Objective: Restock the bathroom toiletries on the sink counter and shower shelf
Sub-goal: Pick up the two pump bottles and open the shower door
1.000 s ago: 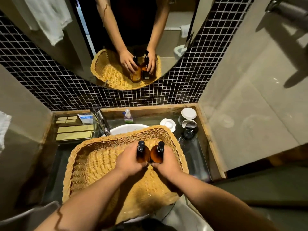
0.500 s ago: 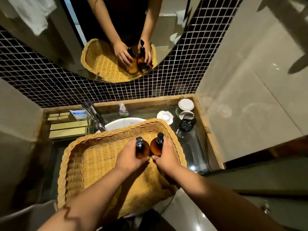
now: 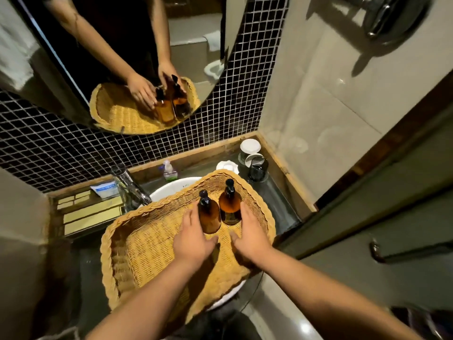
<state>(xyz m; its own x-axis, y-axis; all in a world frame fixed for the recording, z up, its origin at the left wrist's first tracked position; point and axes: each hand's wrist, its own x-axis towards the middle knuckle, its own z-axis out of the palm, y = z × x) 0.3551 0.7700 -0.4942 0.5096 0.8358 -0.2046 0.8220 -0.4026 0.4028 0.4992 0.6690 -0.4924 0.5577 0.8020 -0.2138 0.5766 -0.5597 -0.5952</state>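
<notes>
amber pump bottles (image 3: 208,217): 2 | wicker basket (image 3: 137,244): 1 | hands (image 3: 192,241): 2

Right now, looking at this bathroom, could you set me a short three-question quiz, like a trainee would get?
1. True or false: both amber pump bottles stand upright inside the wicker basket.
2. What does the basket rest on? A) the floor B) the white sink basin C) a shelf in the shower
3. Fill in: the left hand lies against the nearer bottle, the right hand beside the other, and neither hand is ____ around its bottle.

Key
1. True.
2. B; the basin's rim shows at the basket's far and near edges.
3. Closed; the fingers look spread open.
</notes>
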